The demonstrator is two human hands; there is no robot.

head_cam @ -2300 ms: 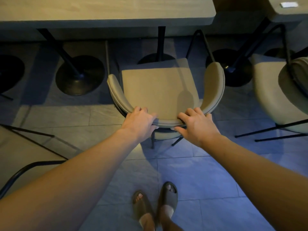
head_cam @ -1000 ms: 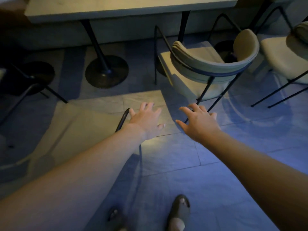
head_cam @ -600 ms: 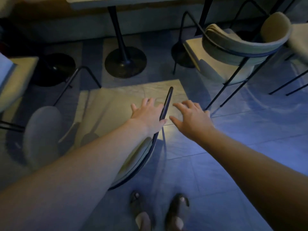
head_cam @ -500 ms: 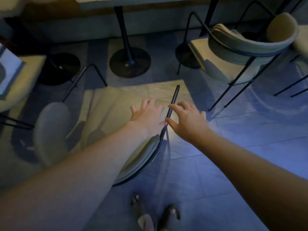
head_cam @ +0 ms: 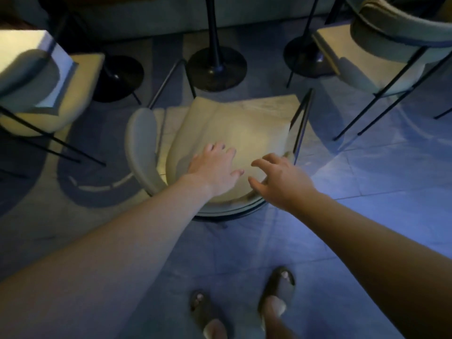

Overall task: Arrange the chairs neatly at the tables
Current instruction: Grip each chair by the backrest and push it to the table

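Note:
A beige padded chair [head_cam: 234, 126] with a thin black frame stands right below me, its seat pointing towards the table's black pedestal leg [head_cam: 215, 62]. The curved backrest wraps around the near side. My left hand [head_cam: 215, 167] hovers over the back of the seat with its fingers spread. My right hand [head_cam: 278, 177] reaches over the backrest's right end, fingers loosely bent, and holds nothing. Whether either hand touches the chair is unclear in the blur.
A second beige chair [head_cam: 381, 45] stands at the upper right and a third chair [head_cam: 46, 89] at the left. Two more round black bases [head_cam: 117, 77] [head_cam: 305, 59] sit on the tiled floor. My sandalled feet [head_cam: 276, 289] are just behind the chair.
My hands let go of the right-hand chair, and the view swung left. The chair that was at the left now stands centred under my hands, which have moved over its seat and backrest.

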